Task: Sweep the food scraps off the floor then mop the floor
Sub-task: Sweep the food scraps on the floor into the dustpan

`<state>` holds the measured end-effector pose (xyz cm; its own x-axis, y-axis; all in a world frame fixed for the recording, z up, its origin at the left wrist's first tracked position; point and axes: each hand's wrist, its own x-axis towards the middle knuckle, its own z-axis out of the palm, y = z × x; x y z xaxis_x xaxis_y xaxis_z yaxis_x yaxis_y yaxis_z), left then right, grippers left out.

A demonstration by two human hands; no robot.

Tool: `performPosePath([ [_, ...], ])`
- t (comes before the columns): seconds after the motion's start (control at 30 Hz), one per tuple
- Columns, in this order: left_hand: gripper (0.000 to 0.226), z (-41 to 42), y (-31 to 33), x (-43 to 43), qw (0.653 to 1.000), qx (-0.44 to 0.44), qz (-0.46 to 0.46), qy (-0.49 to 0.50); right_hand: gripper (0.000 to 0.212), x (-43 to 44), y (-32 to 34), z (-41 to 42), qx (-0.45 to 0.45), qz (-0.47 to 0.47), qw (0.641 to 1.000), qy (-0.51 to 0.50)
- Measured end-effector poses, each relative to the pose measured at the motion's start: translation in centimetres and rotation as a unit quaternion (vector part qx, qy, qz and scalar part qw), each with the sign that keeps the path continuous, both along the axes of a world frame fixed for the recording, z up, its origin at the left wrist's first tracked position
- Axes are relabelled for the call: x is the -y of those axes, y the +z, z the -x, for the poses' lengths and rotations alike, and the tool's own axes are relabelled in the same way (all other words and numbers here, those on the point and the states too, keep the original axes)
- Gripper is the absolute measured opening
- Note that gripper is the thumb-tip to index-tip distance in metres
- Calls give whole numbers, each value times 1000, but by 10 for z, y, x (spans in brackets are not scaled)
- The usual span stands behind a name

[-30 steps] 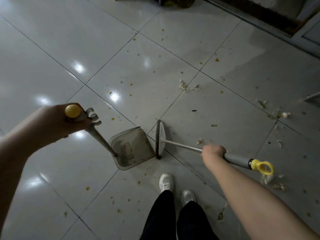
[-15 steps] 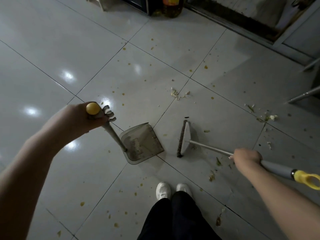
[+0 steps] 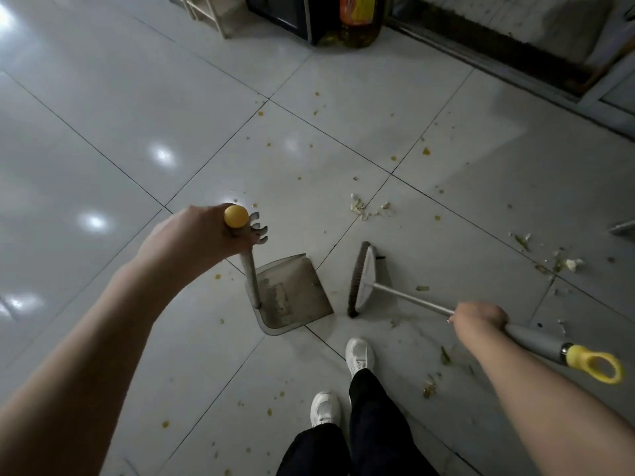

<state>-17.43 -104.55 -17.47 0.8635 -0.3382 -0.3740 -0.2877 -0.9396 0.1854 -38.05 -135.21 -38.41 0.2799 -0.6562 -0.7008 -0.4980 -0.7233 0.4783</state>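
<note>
The left hand [image 3: 192,235] has its fingers curled tight round the top of the dustpan's long handle, just under the yellow knob [image 3: 236,216]. Holding it up there means the person can stand and not bend down. The dustpan [image 3: 295,293] sits flat on the floor [image 3: 103,115] with its open side facing the broom [image 3: 364,280], so bits can be pushed right in.

The right hand [image 3: 479,319] grips the broom stick partway down, which I think gives a stronger push. The broom head stands near the dustpan's mouth, with a small gap between them.

The food scraps are on the floor: a pale heap [image 3: 359,207] past the broom, more [image 3: 567,264] off to the right, and tiny yellow bits all around. Sweeping is not done yet. I see no mop.
</note>
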Motion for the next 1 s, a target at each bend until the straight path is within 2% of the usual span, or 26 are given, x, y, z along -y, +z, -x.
performPosePath([
  [0.33,34,-61,23,58,999,12,23,31,38,81,23,-21,73,24,997,3],
  [0.5,33,-105,25,73,998,0,51,27,43,71,18,-87,102,-12,992,-66],
  [0.63,22,-149,22,80,998,-14,61,-9,42,66,10,-154,134,-42,986,-95],
  [0.77,23,-197,20,78,996,-26,80,-38,41,67,4,-215,169,-59,971,-161],
  [0.83,25,-216,17,76,995,-32,88,-35,36,64,-8,-237,185,-98,941,-265],
  [0.93,24,-238,6,77,995,-34,89,-21,36,56,-38,-267,206,-186,838,-469],
  [0.97,23,-242,3,78,996,-33,84,-18,38,52,-46,-275,200,-199,824,-491],
  [1.0,23,-247,-1,80,996,-32,79,-17,39,50,-55,-282,192,-203,826,-489],
])
